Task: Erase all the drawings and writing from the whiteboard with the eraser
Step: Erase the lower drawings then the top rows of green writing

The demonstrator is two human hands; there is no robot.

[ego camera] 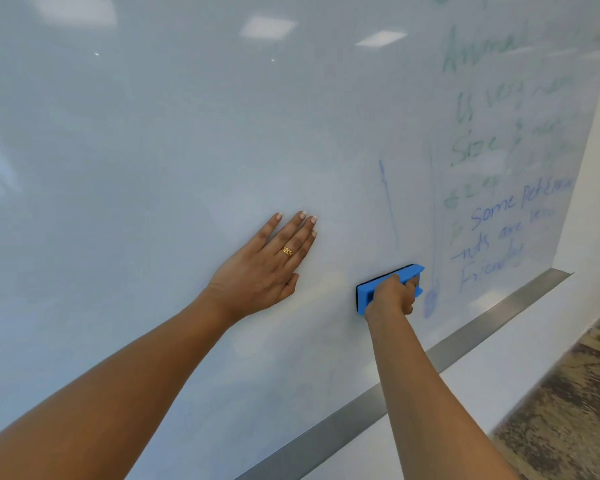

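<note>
Flat on whiteboard (153,150): left hand (260,268), fingers straight; right hand (392,296) grips eraser (368,292).

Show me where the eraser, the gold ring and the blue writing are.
eraser (365,294): head view, on its bare blue left end.
ring (287,251): head view, on the gold band's top.
blue writing (492,212): head view, on the word "Some".
</note>
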